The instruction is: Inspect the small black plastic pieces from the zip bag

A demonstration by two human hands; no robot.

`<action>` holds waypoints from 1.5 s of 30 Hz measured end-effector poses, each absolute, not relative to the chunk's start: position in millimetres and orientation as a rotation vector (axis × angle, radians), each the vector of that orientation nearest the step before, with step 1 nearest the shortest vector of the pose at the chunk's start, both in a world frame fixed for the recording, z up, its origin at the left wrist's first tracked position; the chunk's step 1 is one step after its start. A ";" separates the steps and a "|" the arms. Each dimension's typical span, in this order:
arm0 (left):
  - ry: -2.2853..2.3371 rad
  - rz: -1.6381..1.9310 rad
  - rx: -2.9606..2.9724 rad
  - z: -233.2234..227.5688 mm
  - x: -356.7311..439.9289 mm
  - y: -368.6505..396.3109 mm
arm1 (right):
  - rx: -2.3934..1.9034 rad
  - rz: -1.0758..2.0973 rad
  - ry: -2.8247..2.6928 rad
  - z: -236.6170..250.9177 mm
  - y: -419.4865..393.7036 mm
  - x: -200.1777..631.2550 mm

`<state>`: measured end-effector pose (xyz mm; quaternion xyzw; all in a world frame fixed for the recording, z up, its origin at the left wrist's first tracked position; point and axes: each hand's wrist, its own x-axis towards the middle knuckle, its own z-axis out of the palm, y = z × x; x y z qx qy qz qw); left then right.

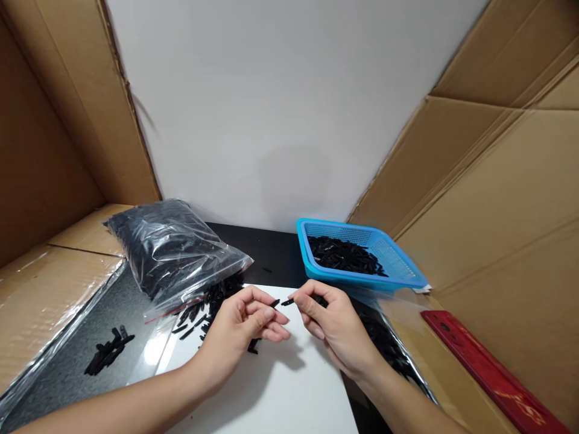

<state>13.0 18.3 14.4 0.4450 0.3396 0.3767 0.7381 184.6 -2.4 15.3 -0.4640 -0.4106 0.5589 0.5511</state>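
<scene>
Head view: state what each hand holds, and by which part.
The left hand pinches one small black piece at the end nearest that hand; the right hand pinches another small black piece at its own near end.

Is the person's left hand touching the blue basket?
No, the left hand pinches a small black piece, apart from the blue basket.
</scene>
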 end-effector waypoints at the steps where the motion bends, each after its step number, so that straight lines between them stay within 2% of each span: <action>1: 0.754 0.823 0.972 15.6 13.4 18.4 | -1.095 1.329 -0.958 16.2 -2.2 184.1; 15: 0.791 0.796 0.949 18.2 11.9 17.0 | -0.938 1.531 -0.825 20.1 1.7 186.5; 26: 0.816 0.741 1.076 19.9 12.0 16.0 | -1.267 1.028 -1.417 16.5 -3.6 184.3; 29: 0.818 0.709 1.323 21.8 8.5 21.0 | -1.271 1.014 -1.443 17.4 -2.9 184.6; 33: 0.899 0.610 2.078 31.0 -5.3 37.5 | -1.246 1.101 -1.318 15.9 -0.5 184.8; 36: 0.701 0.432 2.510 34.0 -20.6 51.7 | -1.207 1.191 -1.185 13.7 1.2 183.8; 41: 0.567 0.178 2.882 17.1 -32.0 62.1 | -1.130 1.352 -0.999 13.3 1.4 181.2; 45: 0.587 0.253 3.006 2.0 -24.4 60.9 | -1.098 1.384 -0.967 16.0 0.7 180.7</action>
